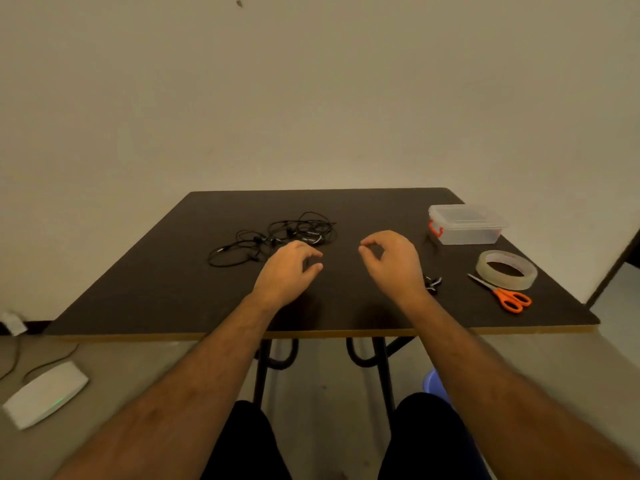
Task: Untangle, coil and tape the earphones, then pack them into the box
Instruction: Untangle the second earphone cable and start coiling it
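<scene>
- Our left hand (291, 268) hovers over the dark bench (173, 289) just at the near edge of the tangled earphones (277, 237), its fingers (313, 268) loosely curled; we cannot make out any cord in them, so we read them as relaxed and holding nothing.
- Our right hand (393, 261) is raised in the middle of the bench, thumb and forefinger drawn toward each other. Whether a thin black cord runs between them is too fine to tell against the dark surface.
- A small black-and-white piece (433, 284), perhaps earbuds, lies just beside our right wrist, apart from the main heap.
- The step in hand looks like the untangling. To do it well, we would find one free end, a plug or a bud, and follow that single cord out of the heap, lifting loops over it, not tugging, since pulling would likely tighten the knots.
- We would lay each freed length flat and away from the pile, ready for coiling.
- The clear box (467, 225) with red latches sits at the far right of the bench, lid on; through its walls it appears to hold nothing.
- The tape roll (505, 270) and orange scissors (502, 294) lie near the box, touching each other, within easy reach of our right hand.
</scene>
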{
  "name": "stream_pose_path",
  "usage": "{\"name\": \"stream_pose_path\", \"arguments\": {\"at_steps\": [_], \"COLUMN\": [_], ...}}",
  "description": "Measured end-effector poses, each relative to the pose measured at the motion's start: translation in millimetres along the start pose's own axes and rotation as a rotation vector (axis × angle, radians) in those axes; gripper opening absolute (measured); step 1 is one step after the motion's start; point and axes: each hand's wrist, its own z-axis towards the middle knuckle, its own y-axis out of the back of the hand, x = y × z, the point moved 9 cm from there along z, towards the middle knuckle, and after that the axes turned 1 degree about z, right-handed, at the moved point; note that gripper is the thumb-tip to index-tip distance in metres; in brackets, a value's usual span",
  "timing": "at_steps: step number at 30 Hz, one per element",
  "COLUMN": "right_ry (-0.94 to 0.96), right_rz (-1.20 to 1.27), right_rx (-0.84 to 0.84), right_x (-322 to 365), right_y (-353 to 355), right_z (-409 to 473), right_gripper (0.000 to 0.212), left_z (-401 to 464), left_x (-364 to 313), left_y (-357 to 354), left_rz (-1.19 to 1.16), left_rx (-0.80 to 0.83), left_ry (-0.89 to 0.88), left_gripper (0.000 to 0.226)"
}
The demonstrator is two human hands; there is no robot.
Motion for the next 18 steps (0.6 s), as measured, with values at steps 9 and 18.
{"name": "stream_pose_path", "arguments": {"at_steps": [9,18], "right_ry": [-0.022,-0.255], "right_rz": [-0.020,-0.091], "right_rx": [0.228,0.169], "right_x": [27.8,-31.6], "right_y": [-105.9,-130.0], "right_z": [39.6,142.5], "right_gripper": [0.022,0.029], "left_z": [7.4,86.5], "left_x": [88.7,72.7], "left_y": [32.5,26.2], "left_rz": [0.076,0.010], "left_rx": [-0.027,-0.142], "left_ry": [0.171,0.093], "left_gripper": [0.029,0.025]}}
